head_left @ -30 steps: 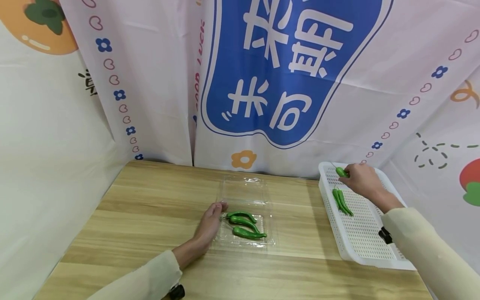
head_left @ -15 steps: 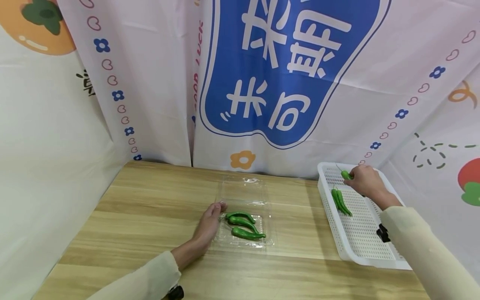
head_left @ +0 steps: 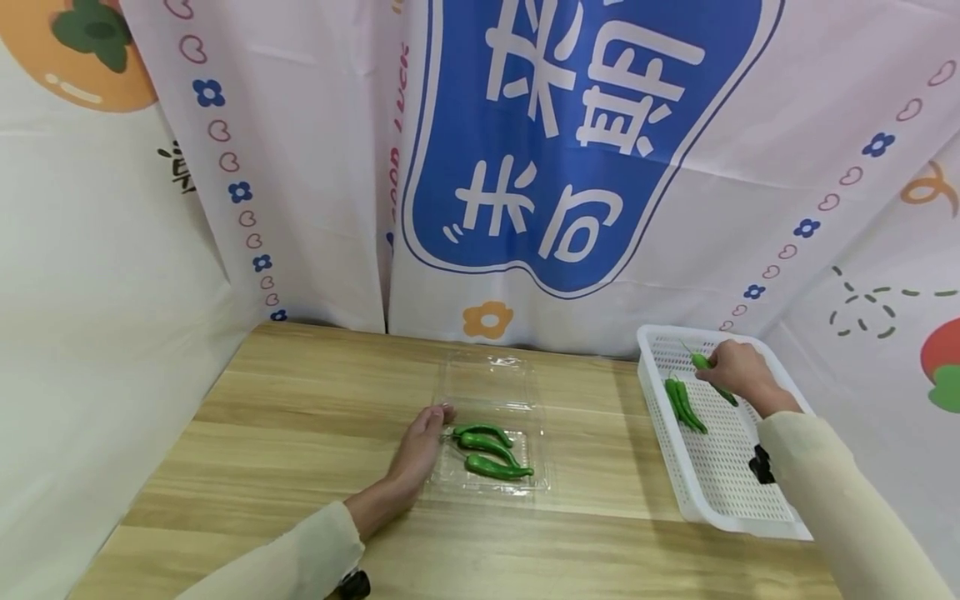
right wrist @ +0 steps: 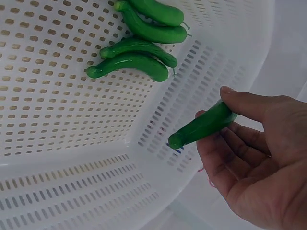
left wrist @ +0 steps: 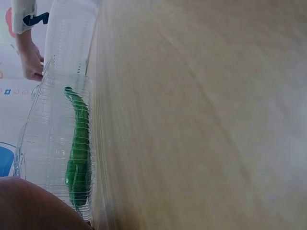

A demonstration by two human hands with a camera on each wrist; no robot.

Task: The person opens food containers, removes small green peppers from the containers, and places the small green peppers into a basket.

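Observation:
My right hand pinches a green chili pepper between thumb and fingers above the white basket. In the right wrist view that pepper points out from the fingertips, while several other peppers lie on the perforated floor. My left hand rests along the left side of a clear plastic clamshell box, its fingers fairly straight. Three green peppers lie in the box's near half, and its lid is folded back. The left wrist view shows peppers through the clear wall.
The box and basket stand on a wood-grain table, with bare table between them. A printed cloth hangs along the back edge, and white cloth covers the sides.
My right hand has drawn slightly toward me and to the right within the basket, with the pepper in its grip. The left hand and the clear box have stayed put.

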